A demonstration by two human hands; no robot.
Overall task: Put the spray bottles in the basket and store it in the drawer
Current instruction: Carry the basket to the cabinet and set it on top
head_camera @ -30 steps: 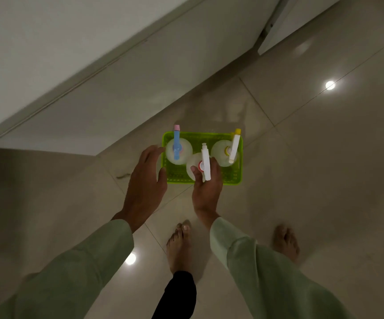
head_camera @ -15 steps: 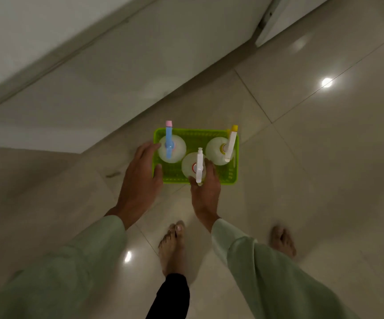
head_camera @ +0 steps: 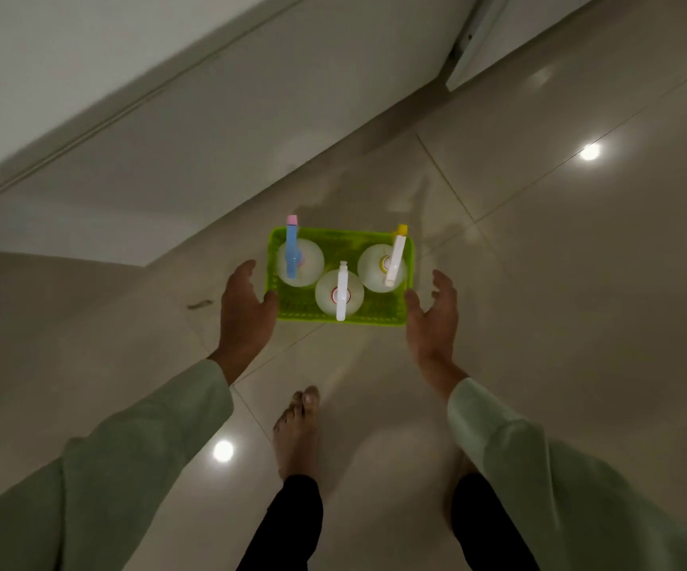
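A bright green basket [head_camera: 375, 319] stands on the tiled floor in front of me. Three round white spray bottles stand upright in it: one with a blue head [head_camera: 292, 257] at the left, one with a white head [head_camera: 341, 296] at the front middle, one with a white and yellow head [head_camera: 393, 261] at the right. My left hand [head_camera: 243, 311] is open at the basket's left end, thumb against its edge. My right hand [head_camera: 432, 311] is open at the basket's right end, thumb close to the corner.
A white cabinet front [head_camera: 193, 129] runs along the floor behind the basket, from the left up to the right. Another white panel edge [head_camera: 469, 47] shows at the top right. My bare feet [head_camera: 298, 430] stand just behind the basket.
My right hand let go of the white-headed bottle, now standing in the basket, and moved to the basket's right end. My left hand stayed at the left end.
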